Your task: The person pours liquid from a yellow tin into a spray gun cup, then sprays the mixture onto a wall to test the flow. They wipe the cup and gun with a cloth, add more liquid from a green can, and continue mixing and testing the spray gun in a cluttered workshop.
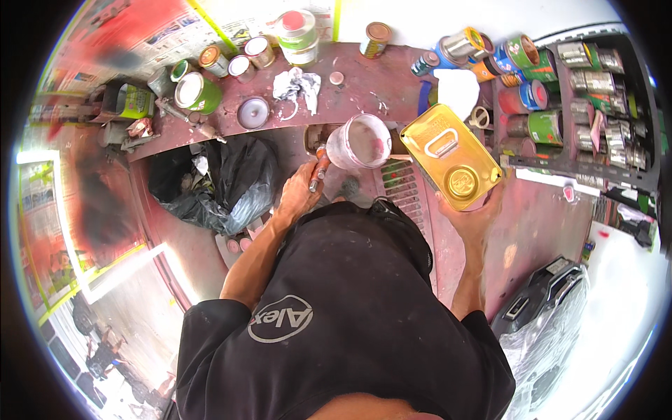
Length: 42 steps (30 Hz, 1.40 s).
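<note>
Starting at the left of the paint-stained workbench [392, 77], a black plastic bag [224, 182] slumps below its edge, and above the bag a green paint tin [198, 92] stands among smaller open tins. A crumpled white rag [297, 85] lies on the bench just right of the green tin, with a larger white-and-green lidded can [297, 35] behind it.

The left hand [297, 192] is below the bench edge, right of the bag, its fingers wrapped tight around an orange-handled spray gun [319, 168]. Mounted on the gun, just right of the hand, is a translucent white cup [358, 142], smeared pink inside and tilted with its mouth open.

Right of the cup, almost touching it, a flat gold rectangular can [448, 154] with a carry handle and round cap is held tilted toward the cup. The right hand [472, 213] grips it from below, fingers curled round its lower edge.

Farther right, beyond the bench end, a dark shelf rack [595, 105] holds rows of small tins.
</note>
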Each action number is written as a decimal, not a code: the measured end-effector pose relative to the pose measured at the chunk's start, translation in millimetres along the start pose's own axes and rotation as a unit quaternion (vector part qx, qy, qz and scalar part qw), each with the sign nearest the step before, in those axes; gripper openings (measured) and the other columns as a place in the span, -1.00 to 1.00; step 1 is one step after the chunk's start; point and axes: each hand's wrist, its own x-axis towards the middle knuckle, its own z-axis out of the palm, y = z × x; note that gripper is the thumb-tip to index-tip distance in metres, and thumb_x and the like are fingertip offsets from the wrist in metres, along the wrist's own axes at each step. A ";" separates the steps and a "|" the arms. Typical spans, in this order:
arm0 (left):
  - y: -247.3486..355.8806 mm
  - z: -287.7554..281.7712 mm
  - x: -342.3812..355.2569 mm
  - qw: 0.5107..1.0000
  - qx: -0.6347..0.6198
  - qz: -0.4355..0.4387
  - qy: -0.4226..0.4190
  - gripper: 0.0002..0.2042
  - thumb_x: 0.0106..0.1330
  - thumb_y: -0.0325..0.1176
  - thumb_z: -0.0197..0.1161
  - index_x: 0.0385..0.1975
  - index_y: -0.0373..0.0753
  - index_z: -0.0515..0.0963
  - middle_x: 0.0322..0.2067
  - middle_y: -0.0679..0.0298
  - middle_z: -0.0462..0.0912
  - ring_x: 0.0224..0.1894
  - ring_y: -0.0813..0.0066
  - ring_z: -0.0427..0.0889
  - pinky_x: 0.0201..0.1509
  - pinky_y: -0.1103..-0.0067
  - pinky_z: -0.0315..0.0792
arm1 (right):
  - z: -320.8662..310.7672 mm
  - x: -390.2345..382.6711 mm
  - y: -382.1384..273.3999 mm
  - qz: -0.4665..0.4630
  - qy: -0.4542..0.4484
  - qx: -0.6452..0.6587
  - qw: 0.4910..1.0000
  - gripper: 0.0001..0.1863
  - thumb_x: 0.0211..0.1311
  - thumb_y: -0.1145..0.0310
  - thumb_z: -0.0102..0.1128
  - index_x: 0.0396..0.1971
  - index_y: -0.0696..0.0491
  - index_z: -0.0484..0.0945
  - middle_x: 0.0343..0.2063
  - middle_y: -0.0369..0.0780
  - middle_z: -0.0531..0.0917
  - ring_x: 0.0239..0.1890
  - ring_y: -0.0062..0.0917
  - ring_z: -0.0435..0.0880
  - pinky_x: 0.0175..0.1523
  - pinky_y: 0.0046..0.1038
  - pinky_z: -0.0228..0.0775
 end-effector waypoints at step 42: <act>27.8 -8.8 -55.8 0.975 -0.152 -0.110 0.118 -0.71 0.49 -0.25 0.24 0.09 -0.25 0.55 -0.13 -0.08 0.69 -0.06 -0.18 0.69 0.01 0.20 0.53 | 125.6 78.7 49.7 0.056 0.122 0.320 0.938 -0.02 -0.05 0.47 0.72 0.37 0.19 0.28 0.18 -0.09 0.54 0.22 -0.36 0.55 0.32 -0.25 0.44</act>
